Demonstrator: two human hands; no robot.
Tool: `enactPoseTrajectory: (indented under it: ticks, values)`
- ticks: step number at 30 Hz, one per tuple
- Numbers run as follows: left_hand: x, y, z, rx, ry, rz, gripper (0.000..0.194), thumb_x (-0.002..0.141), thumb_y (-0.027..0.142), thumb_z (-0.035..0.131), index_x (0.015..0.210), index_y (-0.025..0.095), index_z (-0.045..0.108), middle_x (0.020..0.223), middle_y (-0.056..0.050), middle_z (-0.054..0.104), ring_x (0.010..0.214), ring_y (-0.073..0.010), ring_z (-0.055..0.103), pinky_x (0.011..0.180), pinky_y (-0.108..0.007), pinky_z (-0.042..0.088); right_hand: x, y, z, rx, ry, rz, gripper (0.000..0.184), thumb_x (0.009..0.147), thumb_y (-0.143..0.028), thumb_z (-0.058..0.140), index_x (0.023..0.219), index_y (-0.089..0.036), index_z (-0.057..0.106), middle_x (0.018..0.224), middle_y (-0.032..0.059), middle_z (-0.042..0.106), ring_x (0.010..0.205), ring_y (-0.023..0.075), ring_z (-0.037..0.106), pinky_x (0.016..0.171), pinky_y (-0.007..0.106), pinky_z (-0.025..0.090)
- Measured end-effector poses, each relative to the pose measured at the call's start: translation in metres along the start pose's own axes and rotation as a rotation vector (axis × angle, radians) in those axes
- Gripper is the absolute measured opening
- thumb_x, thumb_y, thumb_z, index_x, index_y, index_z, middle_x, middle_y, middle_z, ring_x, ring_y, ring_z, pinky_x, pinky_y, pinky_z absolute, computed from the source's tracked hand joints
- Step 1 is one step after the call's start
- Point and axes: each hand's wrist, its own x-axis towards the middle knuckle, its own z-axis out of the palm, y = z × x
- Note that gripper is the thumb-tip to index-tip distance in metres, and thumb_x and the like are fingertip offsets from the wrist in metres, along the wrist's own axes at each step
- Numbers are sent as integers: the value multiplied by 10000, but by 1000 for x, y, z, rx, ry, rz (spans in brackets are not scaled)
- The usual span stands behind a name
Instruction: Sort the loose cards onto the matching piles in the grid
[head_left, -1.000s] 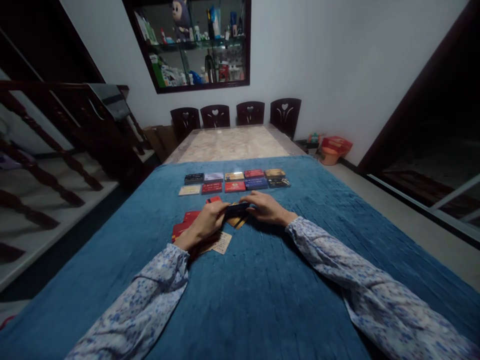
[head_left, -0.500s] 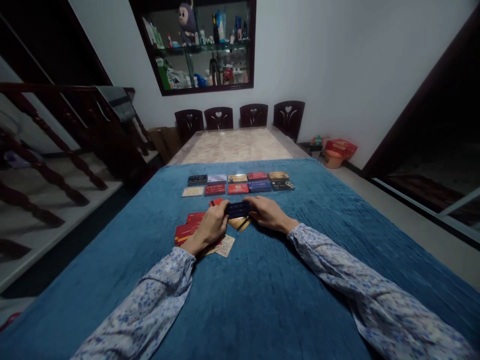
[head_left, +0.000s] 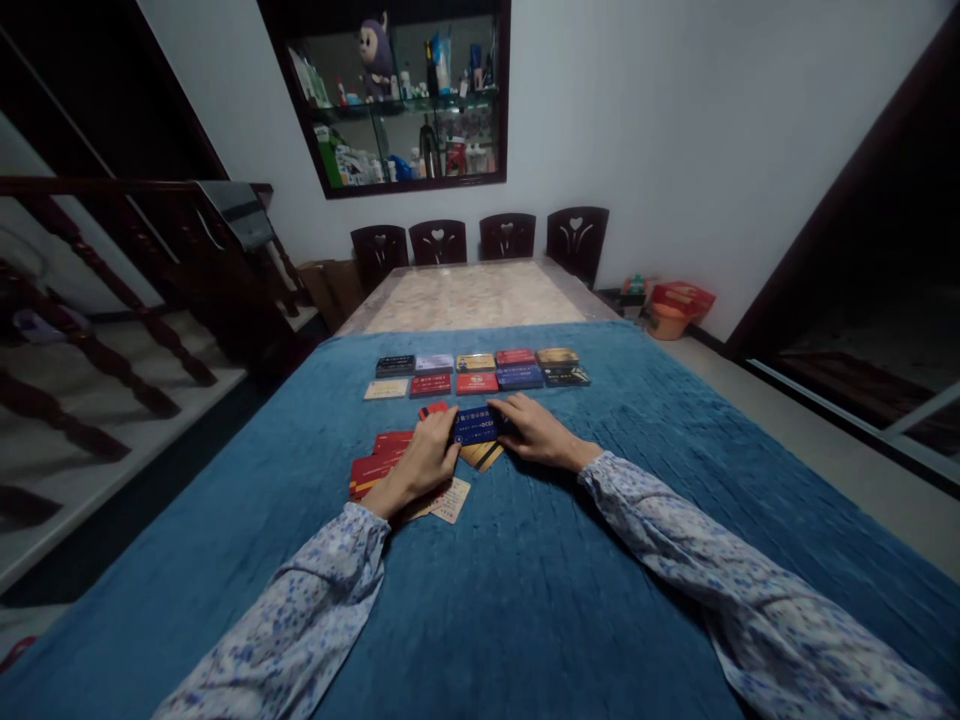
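Note:
A dark blue card (head_left: 475,425) with pale printing is held between my two hands, its face tilted up toward me. My left hand (head_left: 426,450) is closed on its left edge, and my right hand (head_left: 536,430) pinches the right edge. Beneath and around my left hand lies a loose spread of cards: red cards (head_left: 371,470), a cream card (head_left: 451,499), and a small red card (head_left: 433,410) with a dark stripe. A gold card (head_left: 481,454) with a dark stripe lies just below the blue one. My left hand hides part of this spread.
Beyond my hands, two rows of card stacks stand on the blue cloth (head_left: 510,600), among them a black stack (head_left: 567,376) and a white one (head_left: 386,389). The bare tabletop (head_left: 472,290) continues behind, with several dark chairs (head_left: 508,237) at its far end.
The blue card has tipped so that its printed face shows more fully and brighter. Both hands have stayed nearly in place, and the view has shifted slightly.

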Motion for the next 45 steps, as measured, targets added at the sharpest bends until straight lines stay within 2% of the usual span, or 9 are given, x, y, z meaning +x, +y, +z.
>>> enactPoseTrajectory:
  ticks: [7, 15, 20, 25, 30, 37, 45]
  values:
    - [1, 4, -3, -27, -35, -63, 643, 850, 146, 614, 1473, 129, 459, 1327, -193, 638, 1244, -316, 618, 1084, -540, 502, 1, 2, -1, 66, 7, 27, 639, 825, -185, 703, 1436, -149, 517, 1194, 169, 643, 1069, 295, 561, 954, 485, 507]
    - [1, -1, 1, -94, 0, -86, 658, 831, 136, 643, 1466, 150, 472, 1349, -169, 643, 1264, -298, 619, 1116, -514, 495, 3, 3, -4, 96, 3, 47, 632, 801, -158, 705, 1411, -148, 544, 1165, 156, 683, 1033, 284, 569, 932, 462, 501]
    - [0, -5, 3, -104, 17, -104, 625, 829, 140, 656, 1434, 156, 502, 1362, -157, 647, 1252, -283, 632, 1082, -483, 527, 2, 1, -10, 102, -14, 60, 583, 800, -155, 708, 1368, -139, 580, 1179, 159, 694, 1050, 284, 572, 924, 442, 505]
    - [3, 4, -4, -98, 21, -105, 511, 837, 143, 662, 1340, 152, 568, 1292, -145, 679, 1191, -280, 652, 1033, -464, 551, 2, 2, -14, 100, -30, 73, 558, 795, -169, 736, 1338, -143, 608, 1120, 141, 702, 1028, 277, 583, 895, 424, 507]
    - [7, 10, -10, -140, -6, -88, 414, 841, 142, 653, 1252, 166, 606, 1180, -111, 700, 1067, -247, 674, 956, -420, 566, 2, 3, -17, 66, -79, 93, 543, 815, -221, 755, 1333, -136, 618, 1040, 123, 706, 996, 274, 583, 871, 411, 499]
    - [10, 6, -8, -140, -50, -114, 405, 831, 168, 669, 1231, 172, 611, 1136, -104, 674, 1039, -248, 656, 948, -419, 549, 2, 2, -23, 28, -131, 133, 541, 829, -246, 760, 1339, -137, 618, 1023, 118, 699, 980, 264, 578, 839, 376, 479]
    - [18, 7, -12, -114, -123, -90, 435, 856, 205, 655, 1284, 172, 587, 1127, -108, 661, 1074, -264, 630, 992, -438, 513, 4, 0, -26, 16, -183, 167, 426, 839, -232, 760, 1247, -153, 669, 952, 96, 697, 940, 254, 581, 791, 337, 448]
